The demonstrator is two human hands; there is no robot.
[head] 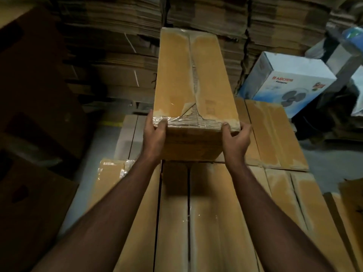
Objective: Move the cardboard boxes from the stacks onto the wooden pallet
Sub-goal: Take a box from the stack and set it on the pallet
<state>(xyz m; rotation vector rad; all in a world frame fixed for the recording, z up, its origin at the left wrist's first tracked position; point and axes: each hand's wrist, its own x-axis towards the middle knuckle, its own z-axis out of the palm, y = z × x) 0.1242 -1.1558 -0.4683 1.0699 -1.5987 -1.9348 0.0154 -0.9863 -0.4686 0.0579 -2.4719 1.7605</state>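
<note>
Centre frame: left hand [155,134] and right hand [235,140] clamp the near end of a long, taped brown cardboard box [194,85], thumbs hooked over its top edge, above flat-lying brown cardboard boxes [216,213].

The room is dim, lit warmly from above. Tall stacks of flattened cardboard sheets [206,14] fill the back wall, with dark gaps between the columns. A grey concrete floor [102,146] shows at left, crossed by a yellow painted line [113,123]. A white-and-blue fan carton [286,83] sits tilted at right
</note>
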